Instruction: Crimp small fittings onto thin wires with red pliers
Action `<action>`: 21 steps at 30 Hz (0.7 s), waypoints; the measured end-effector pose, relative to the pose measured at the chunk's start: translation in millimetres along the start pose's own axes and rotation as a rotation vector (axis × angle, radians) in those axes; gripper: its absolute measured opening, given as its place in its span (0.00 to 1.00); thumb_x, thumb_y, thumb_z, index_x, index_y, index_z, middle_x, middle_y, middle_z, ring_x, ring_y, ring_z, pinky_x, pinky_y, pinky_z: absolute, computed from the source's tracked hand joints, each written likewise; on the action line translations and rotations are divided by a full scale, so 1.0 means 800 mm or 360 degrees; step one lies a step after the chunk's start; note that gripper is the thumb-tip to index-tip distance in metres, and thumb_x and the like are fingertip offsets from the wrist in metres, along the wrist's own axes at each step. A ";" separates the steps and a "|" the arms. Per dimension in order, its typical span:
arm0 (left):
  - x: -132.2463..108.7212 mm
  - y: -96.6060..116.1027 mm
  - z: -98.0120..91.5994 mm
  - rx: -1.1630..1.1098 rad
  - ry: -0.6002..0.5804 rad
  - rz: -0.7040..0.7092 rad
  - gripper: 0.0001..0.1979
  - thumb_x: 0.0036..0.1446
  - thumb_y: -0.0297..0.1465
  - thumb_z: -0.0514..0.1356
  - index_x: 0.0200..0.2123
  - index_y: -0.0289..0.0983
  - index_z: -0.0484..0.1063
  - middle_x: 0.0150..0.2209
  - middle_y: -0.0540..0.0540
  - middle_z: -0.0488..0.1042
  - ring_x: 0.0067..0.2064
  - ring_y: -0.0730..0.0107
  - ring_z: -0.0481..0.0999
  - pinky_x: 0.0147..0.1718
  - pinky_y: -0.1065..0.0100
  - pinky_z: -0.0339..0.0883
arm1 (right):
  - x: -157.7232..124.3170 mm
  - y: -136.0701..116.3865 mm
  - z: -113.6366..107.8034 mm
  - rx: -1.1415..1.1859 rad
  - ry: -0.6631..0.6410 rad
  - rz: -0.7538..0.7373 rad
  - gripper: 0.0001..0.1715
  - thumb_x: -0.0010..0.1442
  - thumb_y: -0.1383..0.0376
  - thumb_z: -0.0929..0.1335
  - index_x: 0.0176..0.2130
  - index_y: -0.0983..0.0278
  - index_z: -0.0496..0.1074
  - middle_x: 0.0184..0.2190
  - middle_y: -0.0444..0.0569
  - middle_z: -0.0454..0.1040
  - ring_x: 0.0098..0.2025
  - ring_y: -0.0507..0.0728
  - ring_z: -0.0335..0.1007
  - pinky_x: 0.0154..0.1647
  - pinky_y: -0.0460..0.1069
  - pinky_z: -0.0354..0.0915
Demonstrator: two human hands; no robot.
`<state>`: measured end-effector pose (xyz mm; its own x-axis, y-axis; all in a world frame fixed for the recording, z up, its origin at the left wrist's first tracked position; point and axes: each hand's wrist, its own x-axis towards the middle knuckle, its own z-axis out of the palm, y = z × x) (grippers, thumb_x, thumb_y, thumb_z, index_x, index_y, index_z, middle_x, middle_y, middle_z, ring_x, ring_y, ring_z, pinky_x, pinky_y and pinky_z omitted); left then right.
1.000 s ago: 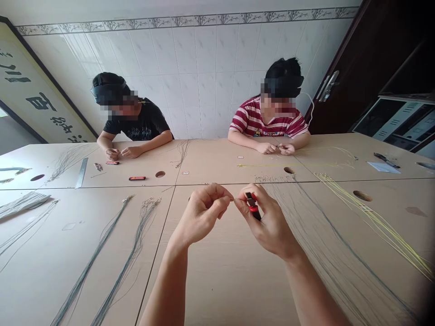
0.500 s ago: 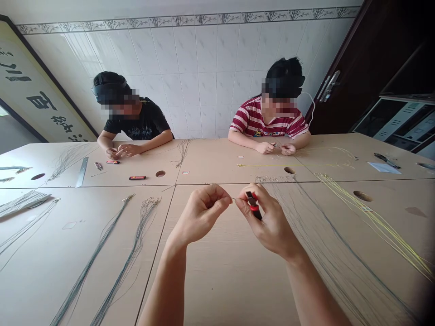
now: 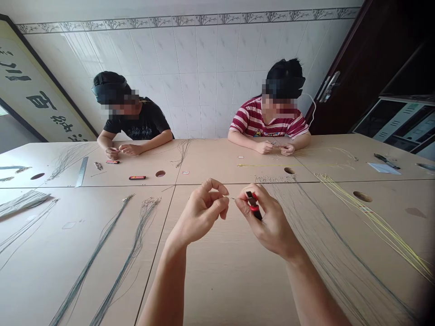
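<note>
My left hand is raised above the table, its index finger lifted off the thumb and the other fingers loosely curled. A thin wire end spans the small gap between my two hands. The thumb and index finger of my right hand pinch that wire. Also in my right hand is a small black and red hand tool, tucked against the palm; its kind is unclear because the fingers cover much of it. Left of my hands lie two bundles of grey-green wires with metal ends.
Yellow wires and fine grey wires lie on the right. Across the table, one person and another in a striped shirt handle small things. A steel ruler, a red-black marker-like item and round table holes are about.
My left index finger has lifted away from the thumb, opening the earlier pinch, and more of the wire shows. My right hand stays in place with the tool.
</note>
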<state>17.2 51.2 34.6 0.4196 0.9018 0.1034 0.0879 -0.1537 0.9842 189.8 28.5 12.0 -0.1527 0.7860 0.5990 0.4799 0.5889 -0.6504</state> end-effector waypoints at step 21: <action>0.000 0.002 0.000 0.0029 0.0030 0.0000 0.06 0.62 0.30 0.55 0.33 0.36 0.68 0.23 0.55 0.70 0.20 0.83 0.52 0.19 0.76 0.48 | -0.002 0.001 -0.002 -0.0026 0.0008 0.0008 0.08 0.65 0.70 0.64 0.33 0.60 0.61 0.31 0.42 0.65 0.35 0.52 0.60 0.34 0.47 0.57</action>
<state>17.4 50.6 36.1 0.4023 0.9093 0.1061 0.1046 -0.1608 0.9814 191.8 27.5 11.2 -0.1458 0.7881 0.5980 0.4946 0.5816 -0.6458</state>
